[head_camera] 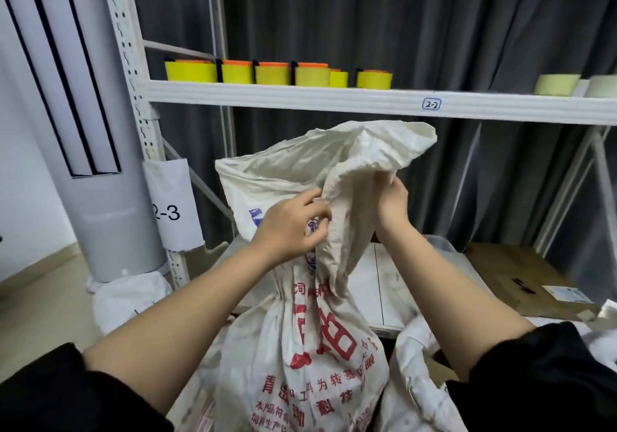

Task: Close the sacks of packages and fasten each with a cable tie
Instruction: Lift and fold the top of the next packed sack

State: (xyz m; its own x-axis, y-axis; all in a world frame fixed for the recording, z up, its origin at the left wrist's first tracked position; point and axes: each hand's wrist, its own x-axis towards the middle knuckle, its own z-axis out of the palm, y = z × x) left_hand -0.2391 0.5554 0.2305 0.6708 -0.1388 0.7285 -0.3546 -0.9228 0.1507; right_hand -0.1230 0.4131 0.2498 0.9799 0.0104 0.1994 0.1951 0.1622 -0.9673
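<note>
- Left hand (289,228) curls its fingers into the gathered cloth on the near side of the white sack (310,348).
- The sack stands upright between both forearms, its mouth bunched above them.
- Right hand (391,202) pinches the mouth's right fold.

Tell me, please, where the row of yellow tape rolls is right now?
In the head view the yellow tape rolls stand upper left on the white shelf, left of its 2-2 label and above the sack.
</note>
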